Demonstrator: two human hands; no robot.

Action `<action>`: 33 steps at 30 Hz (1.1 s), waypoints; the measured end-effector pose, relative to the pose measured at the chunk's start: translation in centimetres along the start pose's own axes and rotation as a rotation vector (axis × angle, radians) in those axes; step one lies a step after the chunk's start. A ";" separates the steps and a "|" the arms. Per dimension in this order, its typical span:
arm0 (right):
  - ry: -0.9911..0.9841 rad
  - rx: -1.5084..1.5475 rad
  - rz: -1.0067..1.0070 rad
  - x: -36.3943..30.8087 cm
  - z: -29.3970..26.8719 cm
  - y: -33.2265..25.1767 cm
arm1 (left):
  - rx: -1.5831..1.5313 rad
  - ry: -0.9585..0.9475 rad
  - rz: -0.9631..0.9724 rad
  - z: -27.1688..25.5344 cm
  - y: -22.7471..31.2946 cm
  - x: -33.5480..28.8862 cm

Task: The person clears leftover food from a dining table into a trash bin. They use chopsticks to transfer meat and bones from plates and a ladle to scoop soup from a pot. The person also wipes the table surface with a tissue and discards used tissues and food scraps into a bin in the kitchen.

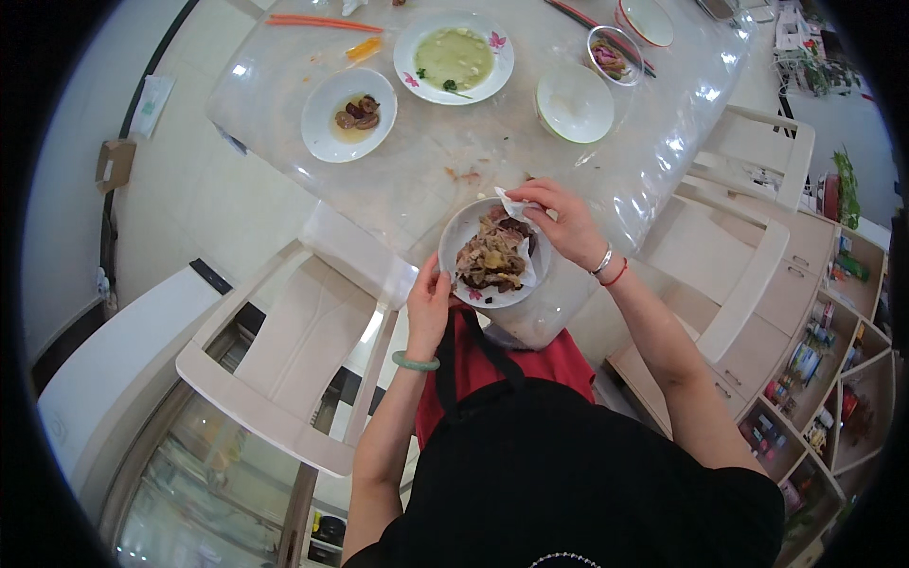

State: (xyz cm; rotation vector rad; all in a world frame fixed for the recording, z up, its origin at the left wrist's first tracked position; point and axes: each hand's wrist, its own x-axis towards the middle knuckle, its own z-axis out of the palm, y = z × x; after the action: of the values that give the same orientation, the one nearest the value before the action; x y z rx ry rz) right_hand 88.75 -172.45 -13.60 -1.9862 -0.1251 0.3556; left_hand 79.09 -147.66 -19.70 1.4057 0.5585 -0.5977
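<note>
A white plate point(456, 234) heaped with bones and food scraps point(494, 254) is at the table's near edge, in front of my body. My left hand point(429, 295) grips its left rim, thumb and fingers closed on it. Above the plate's right side, my right hand point(561, 222) pinches a crumpled white tissue point(512, 204) between thumb and fingers. Another piece of white tissue point(526, 265) lies among the scraps on the right. Small brownish scraps point(464, 176) lie on the table just beyond the plate.
Farther back on the plastic-covered table point(275, 123) stand a bowl with brown pieces point(322, 118), a plate of green liquid point(454, 57), a pale bowl point(575, 102), and a small clear bowl point(611, 57). Orange chopsticks point(322, 23) lie far left. Chairs point(284, 355) flank me.
</note>
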 end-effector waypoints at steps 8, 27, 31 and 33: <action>0.347 0.128 0.207 -3.0 -1.3 3.1 | -0.087 -0.026 -0.032 0.6 1.5 -0.3; 0.408 -0.291 -0.055 1.5 2.1 5.3 | -0.206 -0.037 -0.009 -0.3 1.2 -0.8; 0.302 -0.469 -0.192 2.6 2.2 5.6 | -0.224 -0.027 -0.068 -0.8 0.9 -1.4; 0.281 -0.425 -0.152 3.0 2.0 6.4 | -0.274 0.011 -0.033 -0.5 0.8 -1.5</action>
State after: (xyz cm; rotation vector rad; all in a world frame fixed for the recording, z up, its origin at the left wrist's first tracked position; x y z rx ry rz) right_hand 90.53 -172.74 -20.68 -2.4055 -0.1820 -0.0584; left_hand 78.56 -147.04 -18.17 1.1437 0.6479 -0.5182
